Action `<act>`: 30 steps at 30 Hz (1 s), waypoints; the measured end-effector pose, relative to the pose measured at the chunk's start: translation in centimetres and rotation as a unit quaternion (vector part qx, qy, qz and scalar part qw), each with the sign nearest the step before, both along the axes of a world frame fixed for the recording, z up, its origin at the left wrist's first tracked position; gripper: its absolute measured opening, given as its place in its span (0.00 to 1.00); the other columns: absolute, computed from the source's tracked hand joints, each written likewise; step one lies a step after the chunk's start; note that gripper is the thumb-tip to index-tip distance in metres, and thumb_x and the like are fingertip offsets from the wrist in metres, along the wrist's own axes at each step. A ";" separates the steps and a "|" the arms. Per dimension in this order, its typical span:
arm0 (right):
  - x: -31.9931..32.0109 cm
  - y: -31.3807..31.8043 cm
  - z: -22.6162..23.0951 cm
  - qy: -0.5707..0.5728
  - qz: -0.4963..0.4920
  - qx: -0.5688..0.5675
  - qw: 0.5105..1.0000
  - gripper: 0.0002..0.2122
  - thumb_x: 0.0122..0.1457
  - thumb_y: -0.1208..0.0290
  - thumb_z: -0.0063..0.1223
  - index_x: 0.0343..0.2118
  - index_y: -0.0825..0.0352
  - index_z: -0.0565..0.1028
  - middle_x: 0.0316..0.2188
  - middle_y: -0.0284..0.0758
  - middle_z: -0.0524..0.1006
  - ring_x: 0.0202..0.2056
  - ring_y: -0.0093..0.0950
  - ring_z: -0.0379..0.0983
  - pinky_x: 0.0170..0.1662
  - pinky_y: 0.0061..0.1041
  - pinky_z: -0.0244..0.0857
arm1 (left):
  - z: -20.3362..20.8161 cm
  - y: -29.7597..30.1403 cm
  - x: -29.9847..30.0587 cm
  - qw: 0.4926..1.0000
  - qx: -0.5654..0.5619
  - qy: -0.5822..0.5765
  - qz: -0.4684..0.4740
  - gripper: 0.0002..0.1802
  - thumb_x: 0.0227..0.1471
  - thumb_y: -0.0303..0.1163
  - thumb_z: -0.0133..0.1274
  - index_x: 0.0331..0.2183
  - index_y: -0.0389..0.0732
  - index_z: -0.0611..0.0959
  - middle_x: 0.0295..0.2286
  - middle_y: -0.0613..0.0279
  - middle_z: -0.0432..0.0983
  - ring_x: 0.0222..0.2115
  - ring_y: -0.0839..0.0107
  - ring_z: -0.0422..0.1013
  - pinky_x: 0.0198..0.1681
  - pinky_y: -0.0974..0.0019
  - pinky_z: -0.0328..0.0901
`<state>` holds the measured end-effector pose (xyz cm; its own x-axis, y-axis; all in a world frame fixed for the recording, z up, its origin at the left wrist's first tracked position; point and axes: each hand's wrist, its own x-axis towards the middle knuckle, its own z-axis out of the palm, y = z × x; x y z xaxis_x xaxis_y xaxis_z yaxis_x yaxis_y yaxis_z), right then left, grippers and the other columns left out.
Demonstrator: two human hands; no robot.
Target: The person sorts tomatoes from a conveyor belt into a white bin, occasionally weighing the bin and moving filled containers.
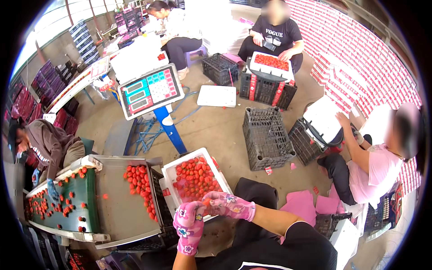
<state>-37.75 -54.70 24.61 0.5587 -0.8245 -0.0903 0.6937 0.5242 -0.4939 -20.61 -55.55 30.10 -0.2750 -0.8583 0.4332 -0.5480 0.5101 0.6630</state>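
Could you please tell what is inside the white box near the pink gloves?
Small red tomatoes fill much of the white box. Its bottom under them is covered, and the gloved right hand hides part of its near edge.

The left hand (189,225) and right hand (228,206), in flowered pink gloves (187,245), come together at the near edge of a white box (185,159) of red fruit (195,176). Left of them, a metal tray (119,209); farther left, a green belt (92,191); beyond, a scale (157,88).
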 end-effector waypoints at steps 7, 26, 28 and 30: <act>-15.2 -7.5 7.4 -0.154 -0.159 -0.077 0.972 0.11 0.61 0.69 0.38 0.43 0.68 0.67 0.37 0.37 0.71 0.37 0.31 0.69 0.43 0.29 0.67 | -2.6 0.4 5.0 0.995 -0.006 0.000 0.096 0.07 0.42 0.25 0.58 0.27 0.40 0.76 0.23 0.57 0.71 0.25 0.59 0.70 0.28 0.63 0.64; 4.1 -6.9 -20.1 0.840 0.020 -0.391 0.375 0.26 0.51 0.59 0.48 0.54 0.61 0.62 0.44 0.44 0.67 0.46 0.43 0.63 0.51 0.37 0.56 | -6.5 2.9 11.0 0.980 0.035 -0.067 0.182 0.06 0.44 0.25 0.57 0.27 0.39 0.76 0.23 0.56 0.73 0.26 0.57 0.71 0.29 0.61 0.65; 4.9 -7.5 -20.5 0.831 0.024 -0.369 0.416 0.20 0.52 0.62 0.47 0.49 0.61 0.66 0.45 0.45 0.67 0.44 0.43 0.66 0.45 0.37 0.61 | -6.7 3.0 11.7 0.979 0.053 -0.037 0.193 0.06 0.44 0.25 0.56 0.28 0.39 0.76 0.23 0.56 0.72 0.25 0.57 0.71 0.29 0.61 0.65; 3.3 -7.1 -23.5 0.804 -0.060 -0.275 0.524 0.18 0.53 0.64 0.46 0.47 0.60 0.67 0.46 0.46 0.67 0.45 0.43 0.67 0.44 0.38 0.63 | -7.6 2.5 10.6 0.981 0.071 0.016 0.182 0.06 0.44 0.25 0.56 0.27 0.39 0.75 0.23 0.57 0.72 0.24 0.58 0.71 0.29 0.61 0.65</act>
